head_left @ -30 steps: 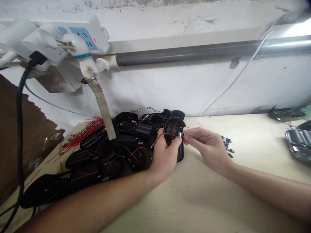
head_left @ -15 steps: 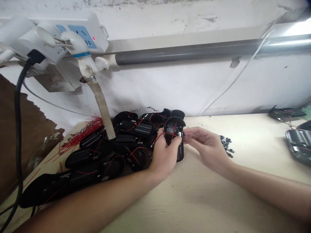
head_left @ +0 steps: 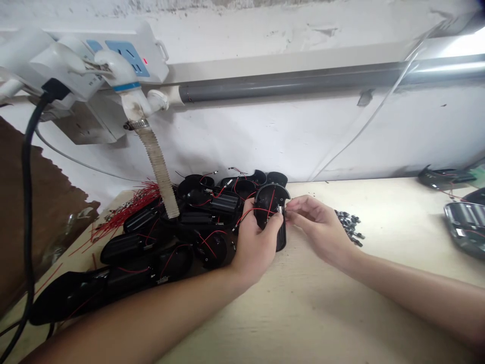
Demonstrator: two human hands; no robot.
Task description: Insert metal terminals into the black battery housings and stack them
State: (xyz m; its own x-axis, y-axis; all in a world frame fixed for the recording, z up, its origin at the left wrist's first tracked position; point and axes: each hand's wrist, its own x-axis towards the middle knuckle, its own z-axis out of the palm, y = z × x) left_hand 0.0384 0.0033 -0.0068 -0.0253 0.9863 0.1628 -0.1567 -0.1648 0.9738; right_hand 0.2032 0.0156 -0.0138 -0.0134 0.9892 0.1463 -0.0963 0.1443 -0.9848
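Gripping a wired black plastic housing (head_left: pixel 270 206), the left hand (head_left: pixel 255 247) curled its fingers round it. The right hand (head_left: pixel 322 227) had edged closer, its fingertips (head_left: pixel 291 205) pinched together at the housing's side.

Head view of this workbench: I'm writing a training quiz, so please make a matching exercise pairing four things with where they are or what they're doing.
1 left hand
2 right hand
3 red wires
4 grey pipe

A along the wall
B holding a black case
C pinching that case's end
D lying left of the pile of cases

Pairs: 1B, 2C, 3D, 4A
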